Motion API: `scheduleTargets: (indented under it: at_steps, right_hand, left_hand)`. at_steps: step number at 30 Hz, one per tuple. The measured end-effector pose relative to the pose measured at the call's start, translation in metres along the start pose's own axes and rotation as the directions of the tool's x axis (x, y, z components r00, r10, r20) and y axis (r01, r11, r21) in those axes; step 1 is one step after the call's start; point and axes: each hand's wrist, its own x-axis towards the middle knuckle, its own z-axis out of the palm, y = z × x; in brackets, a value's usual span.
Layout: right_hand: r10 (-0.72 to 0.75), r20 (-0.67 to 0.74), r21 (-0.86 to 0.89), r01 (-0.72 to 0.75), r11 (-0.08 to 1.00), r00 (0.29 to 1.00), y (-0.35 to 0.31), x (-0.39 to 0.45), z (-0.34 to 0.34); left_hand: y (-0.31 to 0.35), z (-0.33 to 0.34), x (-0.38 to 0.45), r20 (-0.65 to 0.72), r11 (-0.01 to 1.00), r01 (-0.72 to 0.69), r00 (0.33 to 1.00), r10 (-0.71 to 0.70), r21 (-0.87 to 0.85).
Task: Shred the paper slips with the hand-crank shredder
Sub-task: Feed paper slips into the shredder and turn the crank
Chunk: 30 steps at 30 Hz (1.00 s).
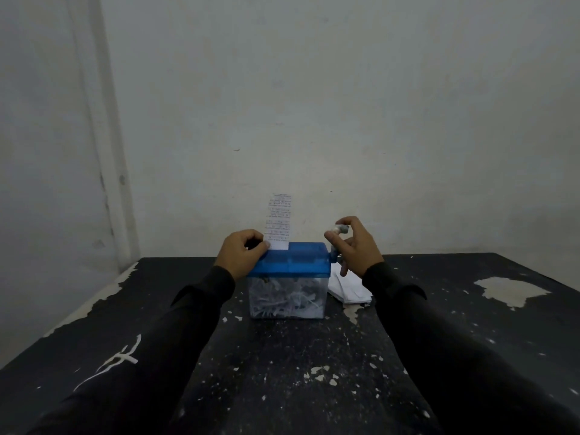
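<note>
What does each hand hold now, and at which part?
The right hand pinches the crank by its grey knob. The left hand grips the left end of the shredder lid beside the paper slip.

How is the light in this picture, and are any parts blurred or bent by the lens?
Head view: dim, flat, bluish light, with no glare and no hard shadows; the wall edge at the left bows from wide-angle distortion; the print on the paper slip is too soft to read; the crank knob in the right hand looks slightly smeared; the blue shredder under the left hand is fairly sharp.
</note>
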Motion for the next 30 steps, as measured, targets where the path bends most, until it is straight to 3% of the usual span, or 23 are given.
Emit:
scheduleTargets:
  at_steps: [7, 11, 16, 22, 25, 30]
  right_hand:
    - [0.099, -0.108, -0.109, -0.111, 0.988, 0.989, 0.004, 0.011, 0.013]
    - [0.222, -0.039, -0.217, -0.225, 0.95, 0.974, 0.007, 0.012, 0.01]
    - [0.405, 0.085, -0.377, -0.346, 0.859, 0.911, 0.03, -0.001, 0.01]
    - [0.225, 0.045, -0.412, -0.187, 0.892, 0.973, 0.051, -0.032, 0.012]
    - [0.209, 0.015, -0.314, -0.194, 0.929, 0.978, 0.059, -0.046, 0.014]
    - [0.087, -0.094, 0.049, -0.083, 0.995, 0.992, 0.043, -0.057, 0.01]
  left_hand:
    - [0.002, 0.002, -0.003, 0.033, 0.999, -0.004, 0.999, 0.005, -0.042]
    - [0.001, 0.004, -0.006, 0.171, 0.998, -0.037, 0.984, 0.045, -0.048]
    - [0.002, 0.007, -0.01, 0.178, 0.992, 0.033, 0.984, -0.011, -0.123]
    - [0.01, 0.006, -0.014, 0.208, 0.978, 0.108, 0.976, -0.071, -0.176]
    - [0.008, 0.005, -0.011, 0.231, 0.976, 0.121, 0.97, -0.077, -0.18]
    - [0.011, 0.005, -0.008, 0.247, 0.984, 0.112, 0.966, -0.075, -0.136]
